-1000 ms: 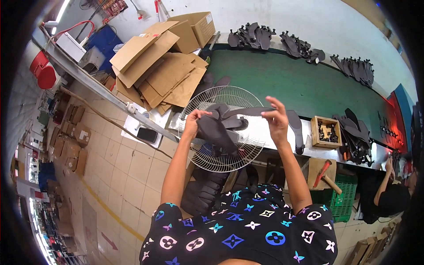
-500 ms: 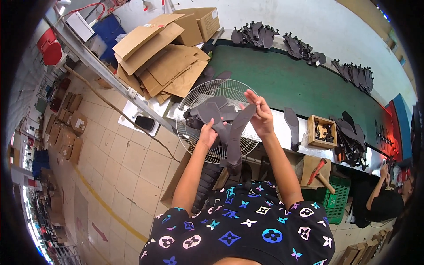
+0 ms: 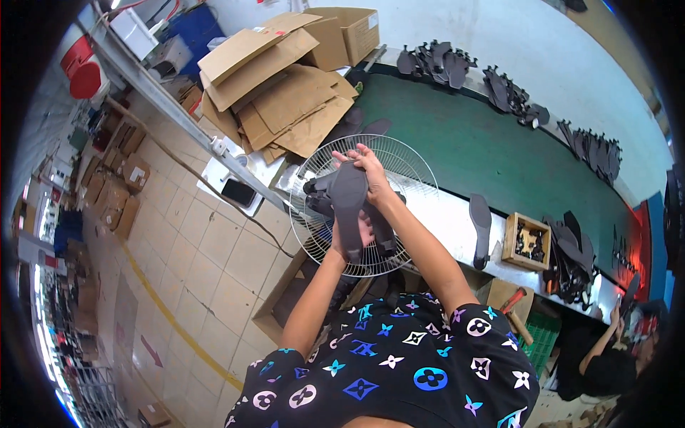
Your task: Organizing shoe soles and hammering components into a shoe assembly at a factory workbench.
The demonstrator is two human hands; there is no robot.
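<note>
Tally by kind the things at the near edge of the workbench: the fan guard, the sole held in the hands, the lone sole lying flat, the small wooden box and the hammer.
Wire fan guard: 1
Dark shoe sole held in both hands: 1
Dark sole lying flat on the bench: 1
Small wooden box: 1
Hammer: 1
Total: 5

I see the shoe sole [image 3: 349,207] held between my left hand [image 3: 354,239] below and my right hand [image 3: 371,175] above, right in front of the wire fan guard [image 3: 414,167], which stands at the worktop's [image 3: 449,221] near edge. On the worktop to the right lie a single sole [image 3: 481,230] and, just beside it, a small wooden box [image 3: 526,241]. Flattened cardboard boxes [image 3: 285,100] are piled behind and to the left, and a phone [image 3: 239,192] lies left of the guard.
</note>
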